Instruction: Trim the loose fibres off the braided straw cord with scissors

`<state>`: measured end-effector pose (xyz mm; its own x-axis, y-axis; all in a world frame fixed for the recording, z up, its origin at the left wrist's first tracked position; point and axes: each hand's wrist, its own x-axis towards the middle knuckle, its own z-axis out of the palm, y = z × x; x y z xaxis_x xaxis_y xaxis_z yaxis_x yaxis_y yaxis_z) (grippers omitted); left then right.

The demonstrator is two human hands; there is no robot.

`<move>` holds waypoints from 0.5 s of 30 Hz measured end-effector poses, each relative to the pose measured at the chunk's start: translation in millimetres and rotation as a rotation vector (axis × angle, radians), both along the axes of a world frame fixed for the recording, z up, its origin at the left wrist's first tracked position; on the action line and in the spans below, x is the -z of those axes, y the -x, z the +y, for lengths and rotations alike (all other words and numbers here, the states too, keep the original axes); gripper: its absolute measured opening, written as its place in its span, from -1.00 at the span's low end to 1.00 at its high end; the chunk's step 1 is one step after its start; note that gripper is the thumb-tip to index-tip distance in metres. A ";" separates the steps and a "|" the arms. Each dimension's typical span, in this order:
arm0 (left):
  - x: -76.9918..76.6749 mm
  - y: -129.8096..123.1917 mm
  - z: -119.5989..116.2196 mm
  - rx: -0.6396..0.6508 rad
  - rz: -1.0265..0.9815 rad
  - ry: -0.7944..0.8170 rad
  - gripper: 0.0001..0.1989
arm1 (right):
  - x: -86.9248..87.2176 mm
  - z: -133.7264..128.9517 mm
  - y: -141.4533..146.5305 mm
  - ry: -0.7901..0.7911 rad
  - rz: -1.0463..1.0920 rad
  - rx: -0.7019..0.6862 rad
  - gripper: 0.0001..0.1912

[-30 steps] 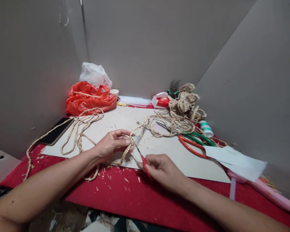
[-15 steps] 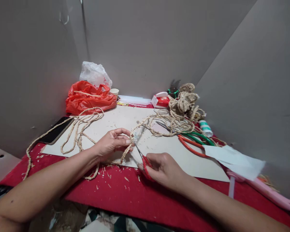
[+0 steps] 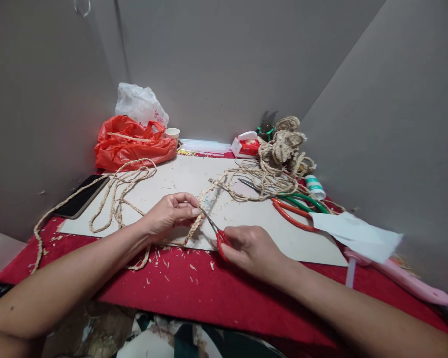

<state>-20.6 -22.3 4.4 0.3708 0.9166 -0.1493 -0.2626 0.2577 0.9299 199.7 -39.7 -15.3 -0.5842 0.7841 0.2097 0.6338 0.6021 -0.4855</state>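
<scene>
Between the thumb and fingers of my left hand (image 3: 173, 213) is a braided straw cord (image 3: 192, 229), pinched near the middle of the board. My right hand (image 3: 248, 247) grips small scissors by their red handles (image 3: 222, 242). The scissor blades (image 3: 209, 219) point up and left, their tips at the cord beside my left fingertips. Whether the tips touch the cord I cannot tell. One stretch of the cord runs up to a tangled pile (image 3: 261, 184) on the right; loose loops (image 3: 121, 196) lie on the left.
A white board (image 3: 313, 248) lies on the red cloth (image 3: 160, 293), with straw scraps around. Behind stand a red plastic bag (image 3: 134, 146), a paper cup (image 3: 172, 133) and a red-white box (image 3: 245, 145). Larger scissors with orange handles (image 3: 293, 217), white paper (image 3: 358, 233) and a pink tool (image 3: 410, 281) are rightward.
The camera view has shifted, so everything sits slightly higher and further left. Both hands keep nearly the same pose, the cord still in my left and the scissors in my right.
</scene>
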 end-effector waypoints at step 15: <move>-1.8 0.2 -0.4 0.022 -0.101 0.051 -0.77 | 1.9 0.4 -3.6 -0.167 -0.084 0.003 -0.70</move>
